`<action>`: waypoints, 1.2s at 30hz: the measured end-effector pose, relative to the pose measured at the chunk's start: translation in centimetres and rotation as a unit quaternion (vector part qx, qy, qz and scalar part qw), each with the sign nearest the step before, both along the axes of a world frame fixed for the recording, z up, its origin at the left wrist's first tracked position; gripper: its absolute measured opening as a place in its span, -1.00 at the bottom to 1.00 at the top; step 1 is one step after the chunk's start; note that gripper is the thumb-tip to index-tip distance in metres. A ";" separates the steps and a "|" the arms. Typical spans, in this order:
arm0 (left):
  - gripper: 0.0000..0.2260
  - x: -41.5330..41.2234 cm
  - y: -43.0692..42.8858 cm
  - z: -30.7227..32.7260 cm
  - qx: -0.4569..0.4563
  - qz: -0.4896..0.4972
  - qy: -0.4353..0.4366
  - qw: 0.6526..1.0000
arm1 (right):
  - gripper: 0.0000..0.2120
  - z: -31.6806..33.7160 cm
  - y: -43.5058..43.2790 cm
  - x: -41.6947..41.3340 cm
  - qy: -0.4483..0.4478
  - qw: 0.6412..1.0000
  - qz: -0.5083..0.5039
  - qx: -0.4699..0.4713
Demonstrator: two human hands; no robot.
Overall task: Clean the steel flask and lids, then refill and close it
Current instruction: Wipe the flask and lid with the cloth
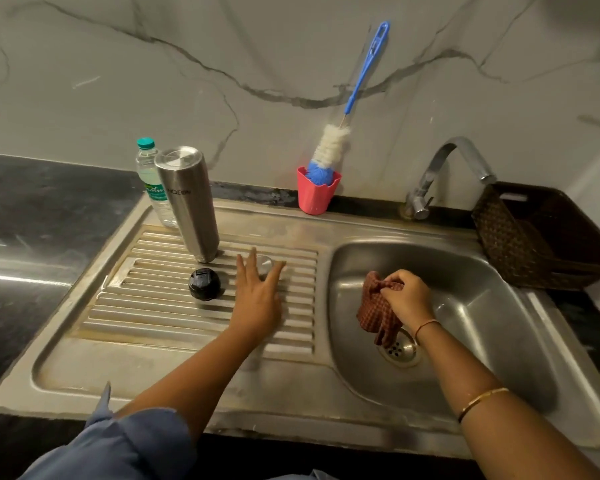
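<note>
Left hand [258,299]: flat over the ribbed drainboard [160,306], fingers straight and spread wide, gripping nothing; reaches to the small steel lid, though contact cannot be told.
Right hand [407,297]: over the sink basin [465,306], fingers curled tight round a bunched cloth.
Cloth [374,313]: red-brown, checked, hanging down from the grip towards the drain [400,351].
Steel lid [264,262]: round, on the drainboard, seen between the left thumb and forefinger.
Black lid [204,284]: dome-shaped, on the drainboard just left of the left hand and apart from it, near the foot of the flask.
Steel flask [187,202]: standing on the far edge of the drainboard, narrower end down, lettering upside down, untouched by either hand.
Water bottle [149,174]: clear plastic with a green cap, upright, just behind and left of the flask.
Bottle brush [329,147]: blue handle leaning on the marble wall, head down in a pink cup [314,197] at the back of the sink.
Tap [454,157]: curved steel, spout over the basin's far right corner.
Basket [520,244]: dark woven, on the counter right of the tap.
</note>
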State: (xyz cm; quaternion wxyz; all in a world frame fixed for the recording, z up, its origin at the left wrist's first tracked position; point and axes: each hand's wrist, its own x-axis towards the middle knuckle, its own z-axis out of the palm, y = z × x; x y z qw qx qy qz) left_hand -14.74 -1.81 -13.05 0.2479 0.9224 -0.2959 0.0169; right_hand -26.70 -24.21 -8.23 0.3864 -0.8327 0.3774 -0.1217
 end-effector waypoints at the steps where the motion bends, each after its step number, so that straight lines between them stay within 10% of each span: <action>1: -0.41 0.5 -0.6 0.4 0.041 0.031 0.040 0.998 | -0.93 0.1 -0.3 -0.4 -0.004 1.000 0.006 0.002; 5: -0.50 1.9 -2.0 2.4 0.098 0.101 0.105 0.984 | -0.93 0.5 -1.5 -1.8 -0.007 1.000 0.015 0.015; 8: -0.51 2.6 -2.9 3.0 -0.019 0.152 0.222 0.963 | -0.95 0.8 -2.8 -2.4 -0.014 0.999 -0.018 0.049; 13: -0.91 0.0 -6.1 5.2 -0.316 0.089 0.562 0.760 | -0.93 2.2 -3.8 -2.9 -0.125 0.945 -0.104 0.283; 24: -0.74 -5.9 -12.0 7.0 -0.423 -0.013 0.634 0.647 | -0.88 6.9 -0.2 -1.7 -0.210 0.877 -0.056 0.428; 28: -0.74 -5.9 -13.1 8.3 -0.440 -0.023 0.644 0.626 | -0.81 6.9 0.3 -2.5 -0.222 0.922 0.054 0.313; 32: -0.62 -5.4 -13.9 9.4 -0.440 -0.032 0.616 0.652 | -0.54 6.1 -0.7 -2.6 -0.150 0.979 0.136 0.003; 36: -0.62 -5.2 -14.6 10.7 -0.364 -0.062 0.615 0.697 | -0.64 5.5 -1.6 -3.1 -0.165 0.925 0.235 -0.249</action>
